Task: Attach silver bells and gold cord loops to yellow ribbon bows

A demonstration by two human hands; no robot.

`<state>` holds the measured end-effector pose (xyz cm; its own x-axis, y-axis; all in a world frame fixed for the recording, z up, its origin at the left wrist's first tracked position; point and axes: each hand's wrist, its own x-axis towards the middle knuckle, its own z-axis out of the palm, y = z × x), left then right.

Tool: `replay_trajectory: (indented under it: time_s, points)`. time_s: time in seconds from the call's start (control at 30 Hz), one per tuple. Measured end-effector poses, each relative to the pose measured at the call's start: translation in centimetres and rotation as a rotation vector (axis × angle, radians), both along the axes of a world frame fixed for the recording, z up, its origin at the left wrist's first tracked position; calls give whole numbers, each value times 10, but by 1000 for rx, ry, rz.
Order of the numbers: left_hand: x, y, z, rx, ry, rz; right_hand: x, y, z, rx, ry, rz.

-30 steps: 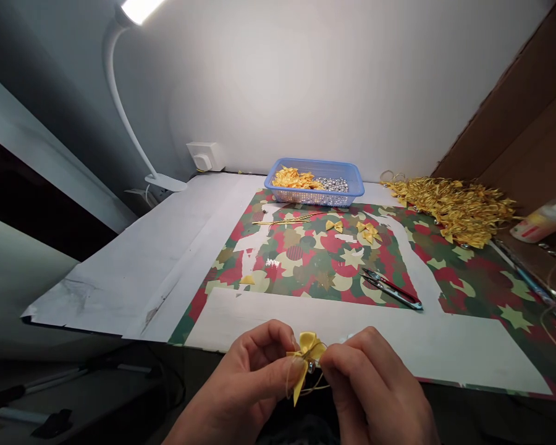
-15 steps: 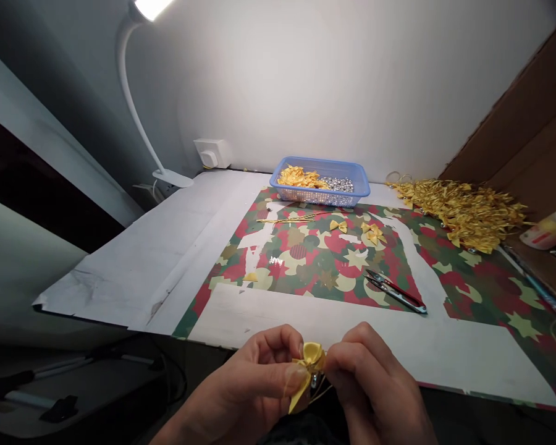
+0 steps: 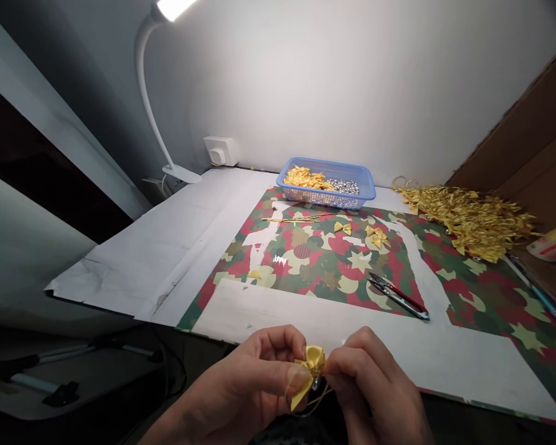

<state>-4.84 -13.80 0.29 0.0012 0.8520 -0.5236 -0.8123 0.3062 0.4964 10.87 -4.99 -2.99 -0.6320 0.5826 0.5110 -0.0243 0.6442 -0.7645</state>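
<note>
One glossy yellow bow [image 3: 314, 356], a silver bead [image 3: 315, 382] beneath its middle, sat pinched in my left grip [image 3: 264, 376]; my right grip [image 3: 375, 383], closed at the bow's edge, seemingly held gold cord [image 3: 323, 394].

Easiest lane I can see from here is the left end of the table [image 3: 180, 235]: a wide bare stretch, only the lamp [image 3: 144, 74] at the back left corner to dodge. Middle of the near edge is jammed: left hand [image 3: 264, 371] and right hand [image 3: 375, 380] nearly meet there, yellow bow [image 3: 315, 356] plugging the gap. Snips [image 3: 398, 296] lie slantwise beyond the right hand, low enough to pass over. Back edge is blocked mid-way by the blue basket [image 3: 367, 196], and the gold pile [image 3: 477, 219] clogs the back right corner.
</note>
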Motion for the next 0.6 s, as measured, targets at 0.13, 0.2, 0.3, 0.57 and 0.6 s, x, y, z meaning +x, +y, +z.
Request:
replay_trajectory:
  time_s: [0.13,0.2,0.3,0.57,0.6]
  points:
    - [-1,-1,-2,18,-28,-16,0,-2,-3,-47,-1,17]
    - [-1,-2,-3,19,-38,-16,-1,-3,-3,-64,-2,17]
    - [-1,-2,-3,22,-45,-18,-2,-5,-3,-81,14,10]
    - [-2,-3,0,27,-44,-35,-2,-6,-8,-71,-5,-17]
    - [-2,-3,-1,25,-43,-34,-2,-6,-9,-77,-9,-6]
